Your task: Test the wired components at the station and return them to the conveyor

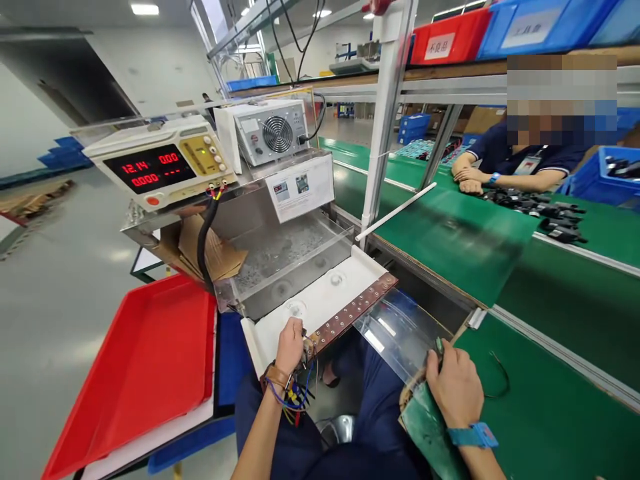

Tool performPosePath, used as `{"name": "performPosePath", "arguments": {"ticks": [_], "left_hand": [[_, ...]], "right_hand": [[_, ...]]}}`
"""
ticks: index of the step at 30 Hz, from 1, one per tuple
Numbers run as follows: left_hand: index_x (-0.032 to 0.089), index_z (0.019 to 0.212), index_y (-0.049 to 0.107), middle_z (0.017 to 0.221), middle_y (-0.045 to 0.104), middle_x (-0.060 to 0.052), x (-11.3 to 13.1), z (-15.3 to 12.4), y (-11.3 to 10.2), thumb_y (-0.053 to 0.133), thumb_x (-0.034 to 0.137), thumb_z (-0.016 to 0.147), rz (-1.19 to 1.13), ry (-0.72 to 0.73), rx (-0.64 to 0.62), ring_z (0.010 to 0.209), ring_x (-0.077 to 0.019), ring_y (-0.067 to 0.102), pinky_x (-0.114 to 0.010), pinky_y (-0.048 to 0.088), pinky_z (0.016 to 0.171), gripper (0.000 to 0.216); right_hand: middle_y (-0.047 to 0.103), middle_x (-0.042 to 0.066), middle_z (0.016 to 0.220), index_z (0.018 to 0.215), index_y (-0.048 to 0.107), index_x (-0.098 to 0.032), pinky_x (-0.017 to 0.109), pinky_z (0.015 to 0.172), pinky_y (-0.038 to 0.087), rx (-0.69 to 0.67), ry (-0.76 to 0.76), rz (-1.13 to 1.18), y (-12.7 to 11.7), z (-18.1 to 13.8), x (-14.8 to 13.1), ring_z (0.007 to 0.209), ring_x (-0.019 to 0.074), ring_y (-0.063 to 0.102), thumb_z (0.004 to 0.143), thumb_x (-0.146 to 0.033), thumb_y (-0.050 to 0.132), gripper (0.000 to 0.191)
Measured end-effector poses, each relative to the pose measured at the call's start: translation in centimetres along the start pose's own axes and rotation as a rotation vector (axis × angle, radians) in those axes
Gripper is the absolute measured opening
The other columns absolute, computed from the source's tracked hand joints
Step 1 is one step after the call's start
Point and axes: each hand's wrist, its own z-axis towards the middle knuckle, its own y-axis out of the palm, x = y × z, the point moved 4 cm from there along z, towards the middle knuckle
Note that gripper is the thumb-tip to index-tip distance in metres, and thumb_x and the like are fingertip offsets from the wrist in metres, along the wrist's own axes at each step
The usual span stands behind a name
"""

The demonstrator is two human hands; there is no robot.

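My left hand (290, 345) is closed at the left end of a brown strip (345, 315) studded with metal contacts. What its fingers grip is hidden. Below it hang several coloured wires (299, 398), and a brown strap circles the wrist. The strip runs along the front of a white tray-like fixture (325, 287) with round clear discs. Over at the green table's edge, my right hand (456, 381) is closed, with a small green piece (439, 345) showing between thumb and forefinger. A clear plastic sheet (395, 337) lies just left of that hand.
A power supply (160, 160) with red digits stands on a metal shelf, beside a grey fan unit (273, 133). At left is a red tray (150, 353). Across the green table (460, 240), a person sits with folded arms near black parts (535, 203). A metal post (385, 120) rises between.
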Motion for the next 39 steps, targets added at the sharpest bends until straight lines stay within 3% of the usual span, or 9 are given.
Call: {"name": "performPosePath", "arguments": {"ticks": [7,11,18,21,24,27,31,35,39], "left_hand": [[0.021,0.071,0.049,0.054,0.050,0.004,3.9,-0.9,0.5,0.041,0.057,0.087,-0.286,-0.056,-0.001,0.051,-0.0124,0.048,-0.024,0.039,0.053,0.040],[0.018,0.071,0.054,0.053,0.050,0.005,7.4,-2.7,2.4,0.057,0.057,0.079,-0.599,-0.150,-0.097,0.045,-0.0094,0.045,-0.021,0.036,0.047,0.039],[0.018,0.064,0.054,0.060,0.052,0.003,11.0,-4.9,4.7,0.062,0.049,0.079,-0.590,-0.021,-0.055,0.060,-0.0120,0.051,-0.024,0.042,0.061,0.035],[0.017,0.067,0.056,0.065,0.057,0.000,11.0,-5.1,5.0,0.061,0.051,0.079,-0.634,-0.051,-0.073,0.063,-0.0133,0.053,-0.026,0.044,0.064,0.036],[0.018,0.098,0.059,0.092,0.067,-0.008,10.0,-5.2,5.0,0.054,0.056,0.082,-0.801,-0.129,-0.140,0.069,-0.0155,0.060,-0.029,0.048,0.064,0.042],[0.018,0.116,0.053,0.111,0.066,-0.014,7.6,-5.4,4.1,0.049,0.059,0.083,-0.788,-0.165,-0.094,0.090,-0.0216,0.064,-0.035,0.052,0.076,0.053],[0.020,0.105,0.061,0.107,0.069,-0.012,2.7,-5.1,2.2,0.051,0.057,0.081,-0.417,-0.163,0.014,0.102,-0.0263,0.063,-0.039,0.046,0.092,0.045],[0.024,0.095,0.066,0.100,0.072,-0.009,-0.9,-4.3,1.2,0.049,0.056,0.080,-0.162,-0.130,0.126,0.096,-0.0280,0.065,-0.038,0.050,0.083,0.039],[0.026,0.087,0.068,0.089,0.073,-0.006,-1.0,-3.9,2.4,0.048,0.051,0.082,-0.079,-0.019,0.219,0.082,-0.0257,0.066,-0.036,0.050,0.076,0.032]], "right_hand": [[0.058,0.019,0.100,0.123,0.054,-0.004,0.040,0.078,0.041,0.029,0.040,0.104,-0.6,0.2,0.1,0.093,0.0304,0.050,0.094,-0.039,0.035,0.049],[0.060,0.016,0.105,0.119,0.058,-0.013,0.043,0.085,0.041,0.064,0.025,0.444,-3.3,0.0,-2.1,0.100,0.0300,0.051,0.092,-0.046,0.042,0.045],[0.062,0.002,0.074,0.093,0.062,-0.017,0.024,0.055,0.042,-0.731,0.007,1.317,-4.9,-2.3,-11.9,0.062,0.0140,0.055,0.091,-0.054,0.046,0.040],[0.056,-0.001,0.061,0.076,0.055,-0.017,0.021,0.047,0.035,-0.859,0.066,1.445,-4.3,-2.4,-13.6,0.049,0.0092,0.046,0.087,-0.060,0.050,0.044],[0.052,-0.004,0.056,0.076,0.052,-0.018,0.020,0.042,0.033,-0.864,0.163,1.467,-3.6,-0.7,-12.9,0.043,0.0075,0.042,0.082,-0.064,0.054,0.046],[0.050,-0.005,0.050,0.078,0.052,-0.019,0.020,0.040,0.034,-0.761,0.274,1.435,-3.9,3.1,-10.0,0.040,0.0085,0.042,0.080,-0.065,0.056,0.046],[0.052,-0.004,0.049,0.079,0.054,-0.019,0.021,0.038,0.036,-0.554,0.340,1.357,-5.4,10.5,-4.9,0.037,0.0095,0.044,0.076,-0.064,0.061,0.045],[0.054,-0.002,0.046,0.076,0.056,-0.018,0.021,0.039,0.036,-0.407,0.234,1.149,-6.1,19.6,-1.3,0.037,0.0107,0.047,0.077,-0.057,0.061,0.039],[0.058,0.001,0.050,0.077,0.058,-0.014,0.021,0.047,0.041,-0.154,0.135,0.890,-5.8,31.2,-1.1,0.040,0.0108,0.052,0.086,-0.039,0.053,0.027]]}}
